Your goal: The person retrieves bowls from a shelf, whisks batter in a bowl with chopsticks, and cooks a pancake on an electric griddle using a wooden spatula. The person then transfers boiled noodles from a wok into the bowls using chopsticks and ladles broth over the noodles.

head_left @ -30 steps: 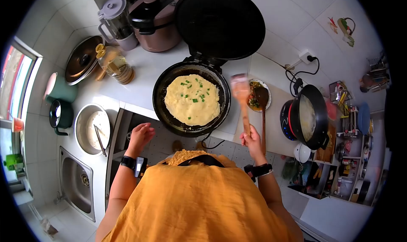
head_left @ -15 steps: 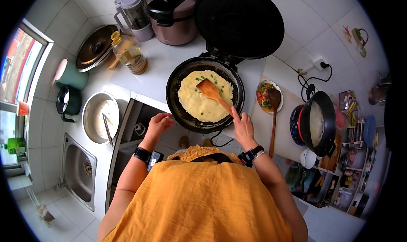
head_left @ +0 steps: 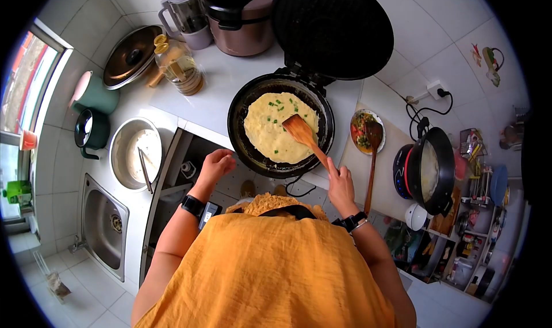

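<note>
My right hand (head_left: 341,187) is closed round the handle of a wooden spatula (head_left: 299,131). The spatula's flat blade rests on a pale round pancake (head_left: 276,112) dotted with green bits. This pancake lies in a round black electric griddle (head_left: 236,138), whose dark lid (head_left: 333,29) is tipped up behind it. Near the griddle's lower left edge, my left hand (head_left: 217,166) hovers with nothing in it, its fingers loosely bent and a little apart.
To the right, a plate of chopped vegetables (head_left: 363,129) has a wooden ladle (head_left: 374,141) lying across it. A black wok (head_left: 438,170) stands beyond. At left are a metal bowl (head_left: 119,155) with chopsticks, a sink (head_left: 95,230) and an oil bottle (head_left: 181,69).
My right hand has drawn the spatula toward the lower right, so its blade sits closer to the pancake's right side. My left hand has barely moved. The view has shifted slightly.
</note>
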Motion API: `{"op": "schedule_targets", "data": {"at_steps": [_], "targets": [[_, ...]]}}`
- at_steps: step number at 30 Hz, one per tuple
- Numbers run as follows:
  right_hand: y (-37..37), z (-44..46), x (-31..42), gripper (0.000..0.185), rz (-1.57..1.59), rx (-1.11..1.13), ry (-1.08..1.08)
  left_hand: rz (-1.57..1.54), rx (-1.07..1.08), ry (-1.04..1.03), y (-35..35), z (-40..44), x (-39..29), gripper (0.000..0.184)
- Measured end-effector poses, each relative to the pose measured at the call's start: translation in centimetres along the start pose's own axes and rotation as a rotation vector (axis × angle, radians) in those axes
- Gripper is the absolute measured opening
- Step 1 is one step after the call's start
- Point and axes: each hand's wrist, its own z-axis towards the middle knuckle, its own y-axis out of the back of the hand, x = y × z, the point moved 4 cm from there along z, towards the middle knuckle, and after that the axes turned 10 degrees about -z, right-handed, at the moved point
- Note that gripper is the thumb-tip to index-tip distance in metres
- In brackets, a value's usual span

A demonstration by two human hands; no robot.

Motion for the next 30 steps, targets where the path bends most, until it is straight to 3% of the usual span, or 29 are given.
{"op": "schedule_targets", "data": {"at_steps": [9, 11, 16, 25, 30], "targets": [[1.2, -3.4, -1.1, 0.055, 0.04, 0.042, -0.003, 0.107, 0.042, -0.114, -0.8, 2.3, -0.5, 0.025], [1.9, -1.7, 0.3, 0.054, 0.095, -0.091, 0.067, 0.198, 0.046, -0.166, -0.7, 3.8, -0.2, 0.025], [0.2, 5.0, 4.4, 0.053, 0.076, -0.14, 0.141, 0.476, -0.384, -0.444, 1.1, 7.4, -1.9, 0.032], [-0.5, 3.6, 5.9, 0.054, 0.094, -0.017, 0.144, 0.439, -0.361, -0.366, 1.9, 6.7, -0.7, 0.034], [0.2, 2.9, 5.3, 0.045, 0.343, 0.034, 0.087, 0.465, -0.366, -0.36, 1.7, 6.0, -1.0, 0.034]]}}
